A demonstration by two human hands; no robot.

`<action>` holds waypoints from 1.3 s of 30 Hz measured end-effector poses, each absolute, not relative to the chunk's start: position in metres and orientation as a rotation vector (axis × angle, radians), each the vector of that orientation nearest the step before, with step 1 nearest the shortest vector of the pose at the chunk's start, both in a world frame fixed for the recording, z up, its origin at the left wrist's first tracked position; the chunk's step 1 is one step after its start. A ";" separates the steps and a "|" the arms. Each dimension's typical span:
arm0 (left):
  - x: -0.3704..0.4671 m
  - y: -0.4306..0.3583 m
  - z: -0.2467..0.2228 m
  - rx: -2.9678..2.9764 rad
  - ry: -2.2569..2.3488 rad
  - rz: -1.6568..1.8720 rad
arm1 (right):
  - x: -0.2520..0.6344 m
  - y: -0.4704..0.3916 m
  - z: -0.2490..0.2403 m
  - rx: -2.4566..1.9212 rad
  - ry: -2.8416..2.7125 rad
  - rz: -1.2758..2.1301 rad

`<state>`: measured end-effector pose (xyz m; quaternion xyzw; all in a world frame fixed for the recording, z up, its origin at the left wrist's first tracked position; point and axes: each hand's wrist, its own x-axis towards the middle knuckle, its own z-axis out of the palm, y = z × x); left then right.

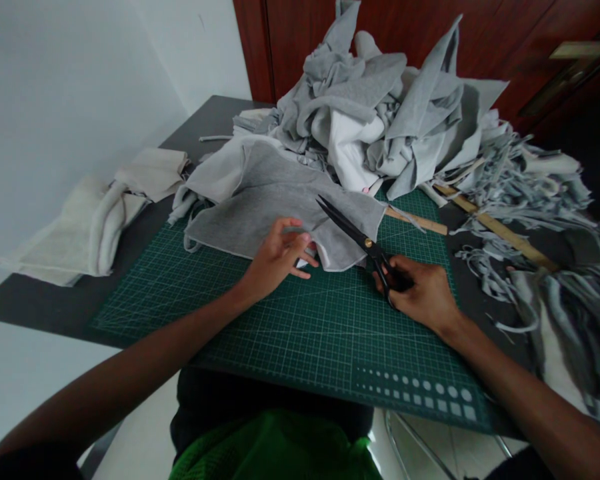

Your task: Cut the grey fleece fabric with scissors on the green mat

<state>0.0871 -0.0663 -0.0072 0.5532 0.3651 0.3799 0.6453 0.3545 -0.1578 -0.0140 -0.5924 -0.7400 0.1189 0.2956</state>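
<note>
My right hand (423, 290) grips a pair of black scissors (347, 227) by the handles. Their blades look closed and point up and to the left over a grey piece of fabric (275, 200). That fabric has pale edges and lies spread on a green cutting mat (300, 340). At the fabric's near edge, my left hand (283, 253) is open with its fingers apart and curved. Whether its fingertips touch the cloth, I cannot tell.
A large heap of grey and white fabric (380, 100) rises at the back. Thin fabric strips (535, 180) and a wooden ruler (500, 227) lie on the right, with more folded cloth (580, 327) nearer. Cream cloth (75, 230) lies at the left, beside a white wall.
</note>
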 end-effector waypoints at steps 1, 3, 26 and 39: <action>0.087 -0.067 -0.009 1.265 0.853 0.843 | 0.354 -0.158 -0.014 -1.582 -1.964 0.309; 0.088 -0.068 -0.011 1.272 0.882 0.823 | 0.354 -0.157 -0.014 -1.587 -1.967 0.302; 0.090 -0.078 -0.020 1.306 0.679 0.716 | 0.350 -0.153 -0.016 -1.529 -1.847 0.383; 0.060 -0.053 0.000 1.959 1.216 0.963 | 0.374 -0.142 -0.023 -1.556 -2.036 0.083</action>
